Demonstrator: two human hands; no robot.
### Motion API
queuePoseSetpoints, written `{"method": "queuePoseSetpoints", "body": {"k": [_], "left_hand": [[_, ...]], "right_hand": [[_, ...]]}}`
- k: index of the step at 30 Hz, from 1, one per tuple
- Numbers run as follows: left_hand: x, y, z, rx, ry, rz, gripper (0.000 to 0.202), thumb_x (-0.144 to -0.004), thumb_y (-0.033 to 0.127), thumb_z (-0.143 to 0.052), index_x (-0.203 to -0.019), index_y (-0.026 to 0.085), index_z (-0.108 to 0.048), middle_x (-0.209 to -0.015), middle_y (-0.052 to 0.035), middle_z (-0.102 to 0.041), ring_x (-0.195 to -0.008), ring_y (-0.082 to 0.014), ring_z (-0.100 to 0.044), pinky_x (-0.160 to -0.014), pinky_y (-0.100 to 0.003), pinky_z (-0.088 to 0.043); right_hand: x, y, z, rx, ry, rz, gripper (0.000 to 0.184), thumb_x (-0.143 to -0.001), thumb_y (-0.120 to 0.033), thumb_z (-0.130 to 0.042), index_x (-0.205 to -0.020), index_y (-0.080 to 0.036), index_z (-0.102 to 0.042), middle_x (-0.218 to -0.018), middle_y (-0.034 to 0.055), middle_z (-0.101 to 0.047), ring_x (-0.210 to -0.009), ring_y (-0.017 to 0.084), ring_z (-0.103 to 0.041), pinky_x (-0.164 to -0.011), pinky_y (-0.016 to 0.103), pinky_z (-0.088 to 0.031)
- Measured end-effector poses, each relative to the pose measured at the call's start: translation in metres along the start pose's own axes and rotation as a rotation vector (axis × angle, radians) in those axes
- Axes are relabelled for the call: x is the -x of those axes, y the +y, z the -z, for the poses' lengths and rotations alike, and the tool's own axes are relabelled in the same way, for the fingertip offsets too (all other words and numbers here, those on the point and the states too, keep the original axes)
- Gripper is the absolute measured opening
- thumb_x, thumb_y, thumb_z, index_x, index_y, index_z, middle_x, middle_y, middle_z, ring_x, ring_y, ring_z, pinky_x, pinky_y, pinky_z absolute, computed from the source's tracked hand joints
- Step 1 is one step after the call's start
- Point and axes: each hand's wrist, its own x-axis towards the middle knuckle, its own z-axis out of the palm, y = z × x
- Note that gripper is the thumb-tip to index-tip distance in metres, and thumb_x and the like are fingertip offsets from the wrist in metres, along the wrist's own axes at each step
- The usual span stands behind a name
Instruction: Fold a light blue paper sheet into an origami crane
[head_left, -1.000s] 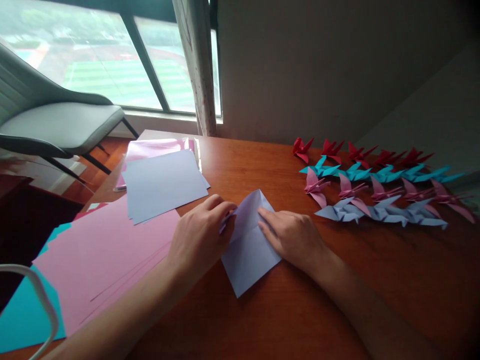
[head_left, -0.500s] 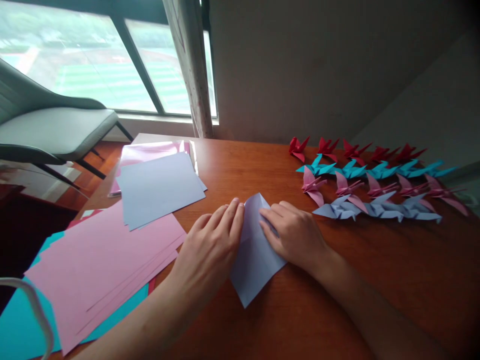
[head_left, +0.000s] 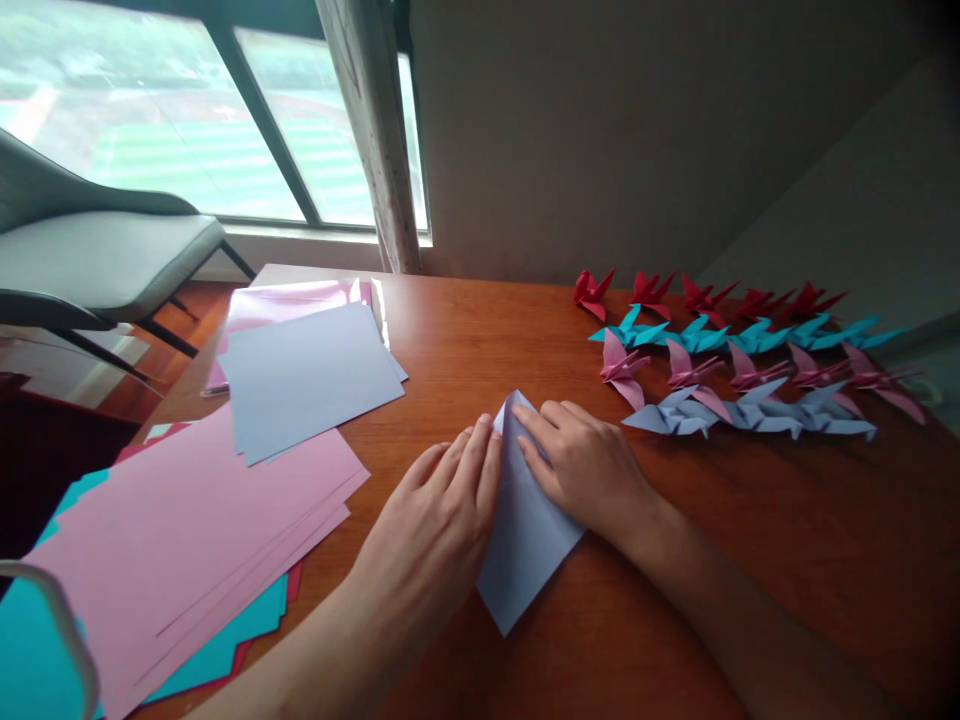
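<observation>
A: What's the biggest thing before you?
B: A reddish-brown wooden table (head_left: 465, 330). On your left it bears a fanned stack of flat pink paper sheets (head_left: 217, 500), partly covered by a smaller pile of pale blue rectangular sheets (head_left: 315, 380). On your right are four rows of folded paper birds (head_left: 621, 372), in red, turquoise, pink and pale blue.
A: And your work?
B: Your pale blue, kite-shaped folded paper sheet (head_left: 534, 540) lies on the table between your hands, one corner toward you.
A: Your fingers?
B: Your left hand (head_left: 446, 510) lies along its left edge, fingers straight and pressed together; the thumb is hidden, so I cannot tell whether it pinches. Your right hand (head_left: 589, 460) rests on the right edge, fingertips and thumb slightly parted on the paper.
A: How will it handle?
B: Likely light, fairly crisp, apt to slide on smooth wood and to keep any stray crease. Hold both side edges with flat fingertips, close to the narrow far tip.
</observation>
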Motion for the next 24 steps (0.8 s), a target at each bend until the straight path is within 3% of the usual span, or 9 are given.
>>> {"method": "queuePoseSetpoints", "body": {"k": [5, 9, 12, 24], "left_hand": [[0.0039, 0.0067, -0.0019, 0.081, -0.020, 0.024, 0.061, -0.091, 0.015, -0.035, -0.150, 0.001, -0.032, -0.158, -0.0202, -0.031, -0.143, -0.0298, -0.038, -0.113, -0.043, -0.039], [0.0056, 0.0094, -0.0031, 0.149, 0.003, 0.058, 0.065, -0.098, 0.040, -0.037, -0.150, 0.002, -0.033, -0.158, -0.0212, -0.030, -0.144, -0.0326, -0.035, -0.115, -0.046, -0.036], [0.0052, 0.0103, -0.0036, 0.181, 0.012, 0.036, 0.077, -0.095, 0.055, -0.040, -0.150, 0.002, -0.033, -0.158, -0.0225, -0.029, -0.144, -0.0350, -0.035, -0.115, -0.048, -0.034], [0.0057, 0.0107, -0.0049, 0.226, -0.017, 0.001, 0.087, -0.092, 0.066, -0.039, -0.150, 0.002, -0.033, -0.158, -0.0210, -0.030, -0.144, -0.0353, -0.034, -0.117, -0.049, -0.028]], "right_hand": [[-0.0004, 0.0002, -0.0006, -0.008, -0.002, 0.009, 0.036, -0.098, -0.030, -0.046, -0.129, -0.018, -0.058, -0.099, 0.0104, -0.067, -0.091, 0.024, -0.061, -0.066, 0.034, -0.048], [0.0000, 0.0005, -0.0013, -0.013, -0.002, 0.014, 0.046, -0.098, -0.029, -0.045, -0.143, -0.018, -0.047, -0.105, 0.0109, -0.067, -0.094, 0.024, -0.061, -0.068, 0.033, -0.048], [0.0000, 0.0000, 0.0004, -0.007, -0.032, 0.012, 0.046, -0.100, -0.029, -0.043, -0.145, -0.022, -0.046, -0.105, 0.0093, -0.067, -0.092, 0.023, -0.060, -0.066, 0.031, -0.047], [-0.0005, -0.0009, 0.0031, 0.008, -0.058, 0.002, 0.039, -0.101, -0.030, -0.041, -0.136, -0.021, -0.054, -0.102, 0.0078, -0.065, -0.093, 0.022, -0.059, -0.067, 0.031, -0.046]]}}
